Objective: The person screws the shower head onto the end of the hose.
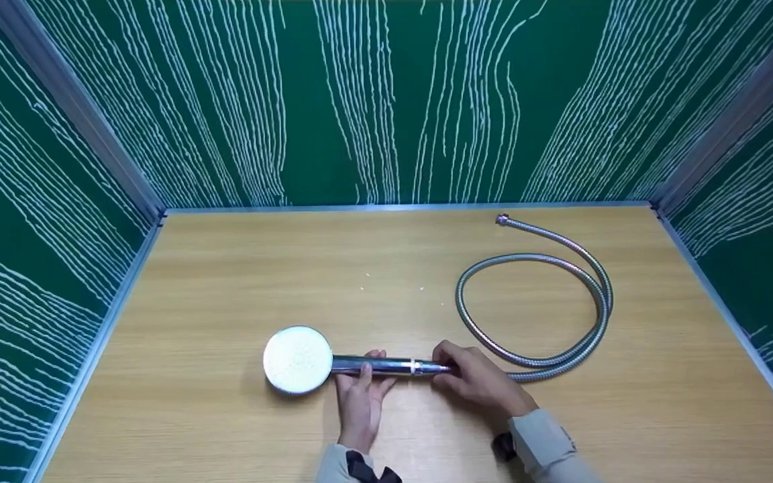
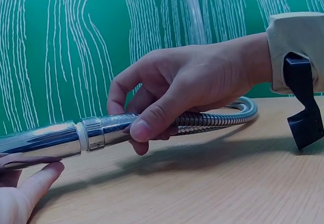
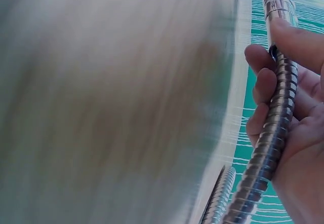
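Note:
A chrome shower head [image 1: 298,360] with a round white face points its handle to the right. My left hand [image 1: 362,402] grips that handle from below, thumb on top. At the handle's end my right hand [image 1: 477,377] pinches the metal connector of the shower hose [image 2: 215,118]. In the left wrist view the connector [image 2: 116,125] meets the handle, with a thin pale ring [image 2: 81,136] at the joint. Whether the thread is fully engaged I cannot tell. The ribbed hose [image 3: 276,117] runs back through the right palm in the right wrist view.
The hose lies in a large loop on the wooden table [image 1: 225,268], its free end nut [image 1: 502,219] near the back edge. Green panels [image 1: 427,100] with white wavy lines enclose the table at the back and sides. Tiny white specks dot the middle.

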`<state>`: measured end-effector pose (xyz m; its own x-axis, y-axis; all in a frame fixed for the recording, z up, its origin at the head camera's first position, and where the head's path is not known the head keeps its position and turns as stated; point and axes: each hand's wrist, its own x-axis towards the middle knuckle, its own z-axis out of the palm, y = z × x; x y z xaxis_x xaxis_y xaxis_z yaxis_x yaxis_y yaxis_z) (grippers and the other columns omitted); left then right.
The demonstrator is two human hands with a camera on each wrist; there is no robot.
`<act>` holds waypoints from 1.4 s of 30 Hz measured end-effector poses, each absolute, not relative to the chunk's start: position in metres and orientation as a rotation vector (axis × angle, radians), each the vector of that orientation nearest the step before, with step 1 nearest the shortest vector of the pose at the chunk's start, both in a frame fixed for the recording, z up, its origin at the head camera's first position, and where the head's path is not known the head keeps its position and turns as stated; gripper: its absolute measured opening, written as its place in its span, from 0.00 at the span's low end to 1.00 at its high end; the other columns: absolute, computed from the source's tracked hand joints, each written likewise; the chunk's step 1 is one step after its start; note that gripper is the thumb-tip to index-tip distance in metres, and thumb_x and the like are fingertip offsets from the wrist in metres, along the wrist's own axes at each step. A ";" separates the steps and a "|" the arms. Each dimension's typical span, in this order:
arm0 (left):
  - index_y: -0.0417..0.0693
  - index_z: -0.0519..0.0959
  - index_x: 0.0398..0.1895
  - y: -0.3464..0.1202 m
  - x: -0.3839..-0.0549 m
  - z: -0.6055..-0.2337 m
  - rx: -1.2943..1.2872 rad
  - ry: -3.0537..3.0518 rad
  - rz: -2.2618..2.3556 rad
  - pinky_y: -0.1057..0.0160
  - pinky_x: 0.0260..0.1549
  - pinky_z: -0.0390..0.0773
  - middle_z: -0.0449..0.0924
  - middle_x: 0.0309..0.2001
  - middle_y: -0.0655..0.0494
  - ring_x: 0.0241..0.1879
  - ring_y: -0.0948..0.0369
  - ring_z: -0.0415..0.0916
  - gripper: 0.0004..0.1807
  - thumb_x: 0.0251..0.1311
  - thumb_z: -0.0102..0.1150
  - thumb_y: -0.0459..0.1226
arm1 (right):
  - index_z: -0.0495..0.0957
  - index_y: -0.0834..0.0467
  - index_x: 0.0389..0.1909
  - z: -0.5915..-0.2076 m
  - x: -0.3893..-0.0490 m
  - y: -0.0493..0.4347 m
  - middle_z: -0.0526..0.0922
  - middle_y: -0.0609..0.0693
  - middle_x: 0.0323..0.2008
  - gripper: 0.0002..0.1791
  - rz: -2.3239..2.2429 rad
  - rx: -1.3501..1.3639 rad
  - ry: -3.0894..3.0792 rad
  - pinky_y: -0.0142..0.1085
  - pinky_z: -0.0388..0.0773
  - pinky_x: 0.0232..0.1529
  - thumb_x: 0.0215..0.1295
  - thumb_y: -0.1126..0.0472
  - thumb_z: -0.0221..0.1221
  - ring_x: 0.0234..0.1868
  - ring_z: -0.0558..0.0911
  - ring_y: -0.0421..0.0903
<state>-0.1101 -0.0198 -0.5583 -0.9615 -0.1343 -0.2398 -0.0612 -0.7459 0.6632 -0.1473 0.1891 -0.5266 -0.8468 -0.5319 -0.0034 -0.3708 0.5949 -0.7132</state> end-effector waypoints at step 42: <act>0.42 0.42 0.64 -0.019 -0.109 -0.560 0.394 -1.109 -2.863 0.34 0.57 0.67 0.67 0.47 0.44 0.50 0.55 0.74 0.23 0.70 0.35 0.28 | 0.75 0.54 0.42 -0.523 -0.145 0.190 0.79 0.43 0.34 0.08 -1.050 -0.755 2.610 0.28 0.74 0.34 0.65 0.58 0.60 0.32 0.74 0.36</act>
